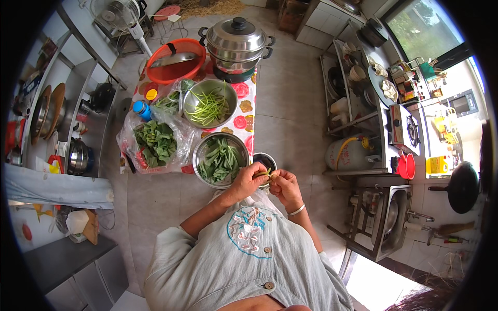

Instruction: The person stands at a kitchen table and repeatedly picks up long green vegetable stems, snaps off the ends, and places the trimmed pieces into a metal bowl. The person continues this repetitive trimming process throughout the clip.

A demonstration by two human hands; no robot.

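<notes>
Close in front of my body, my left hand [247, 181] and my right hand [286, 189] meet, both with fingertips pinched on a thin green vegetable stem [266, 174]. Just beyond them stands a small metal container [265, 158], partly covered by my fingers. To the left of my hands, a steel bowl [196, 165] holds loose green leaves [223, 161]. Behind it, a second steel bowl [233, 112] contains peeled-looking green stems [208, 103]. A clear plastic bag [182, 147] lies open at the left with leafy greens [157, 143] in it.
A flowered tablecloth [242, 122] covers the table. On it are a stacked steamer pot [238, 40], an orange basin [167, 76] with a metal blade-like piece inside, and a blue-capped bottle [141, 110]. Shelves [83, 78] stand left; a sink [395, 220] and gas cylinder [348, 154] stand right.
</notes>
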